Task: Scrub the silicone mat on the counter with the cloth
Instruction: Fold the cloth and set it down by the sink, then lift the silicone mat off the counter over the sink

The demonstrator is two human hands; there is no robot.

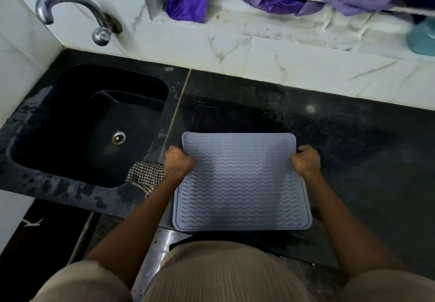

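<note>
We grip the silicone mat (pixel 242 179) with left hand (pixel 179 163) and right hand (pixel 306 160), fingers curled pinching its nine and three o'clock edges; its six o'clock edge overhangs the counter (pixel 353 137), so it could slide off. The cloth (pixel 146 175) lies unheld at nine o'clock by the sink (pixel 35 125); a nudge might drop it in.

A home kitchen: a black stone worktop (pixel 341 137) with a sunken sink (pixel 89 122), a chrome wall tap (pixel 70 12) and white marble-patterned tiles (pixel 270 59) behind.

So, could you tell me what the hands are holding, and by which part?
Both grip the silicone mat: left hand on its left edge, right hand on its right edge.
</note>
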